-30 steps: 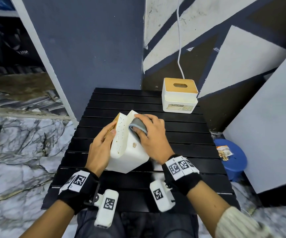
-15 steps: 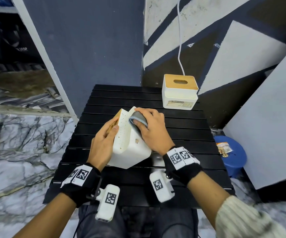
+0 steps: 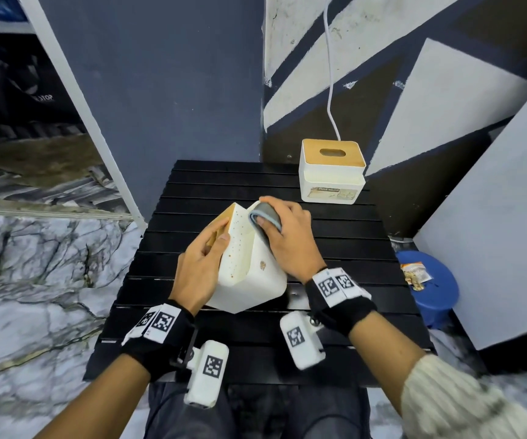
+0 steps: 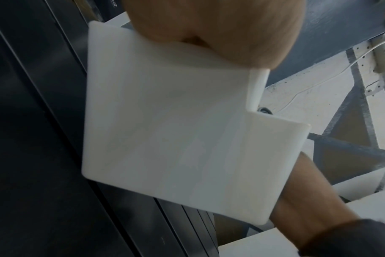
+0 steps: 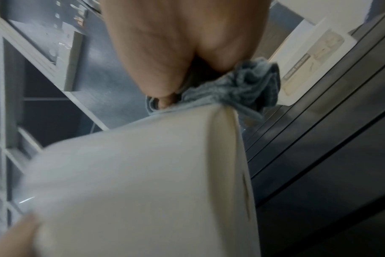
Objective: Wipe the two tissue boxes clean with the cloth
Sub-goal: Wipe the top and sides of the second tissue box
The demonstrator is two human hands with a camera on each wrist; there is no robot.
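A white tissue box (image 3: 249, 274) with a wooden lid stands tilted on one corner in the middle of the black slatted table (image 3: 335, 236); brown specks dot its upward face. My left hand (image 3: 205, 258) grips its lid side and holds it tilted. My right hand (image 3: 284, 239) holds a bunched grey cloth (image 3: 265, 217) pressed against the box's far upper edge. In the right wrist view the cloth (image 5: 235, 90) sits crumpled under the fingers on the box (image 5: 143, 182). In the left wrist view the box (image 4: 176, 135) fills the frame. A second tissue box (image 3: 332, 172) stands upright at the table's far right.
A white cable (image 3: 330, 74) hangs down the painted wall behind the second box. A blue stool (image 3: 430, 289) with a snack packet stands to the right of the table, beside a grey panel (image 3: 493, 217). Marble floor lies to the left.
My right hand has slid the cloth up the box's face toward its far upper edge. The left hand keeps the same hold on the tilted box.
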